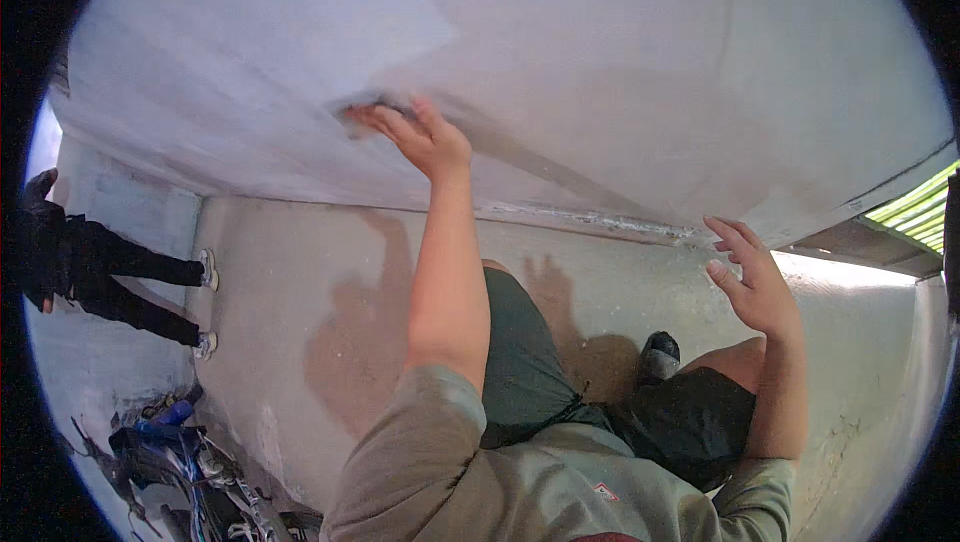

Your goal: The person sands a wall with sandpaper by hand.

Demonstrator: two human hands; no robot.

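My left hand [430, 142] reaches up and forward to the pale grey wall [590, 92], its fingers stretched toward the surface and smeared by motion. Something thin and dark [376, 104] shows at those fingers against the wall; its kind is too blurred to make out. The thumb stands apart from the fingers. My right hand [755, 287] hangs in the air at the right, below the wall's lower edge, fingers apart and holding nothing. A long shadow of the left arm falls across the wall.
A person in dark clothes [90, 257] stands at the far left. Below them at the left is a bicycle or motorbike [200, 472] with blue parts. The concrete floor [270, 342] runs under my legs. A green slatted opening [920, 207] lies at the right.
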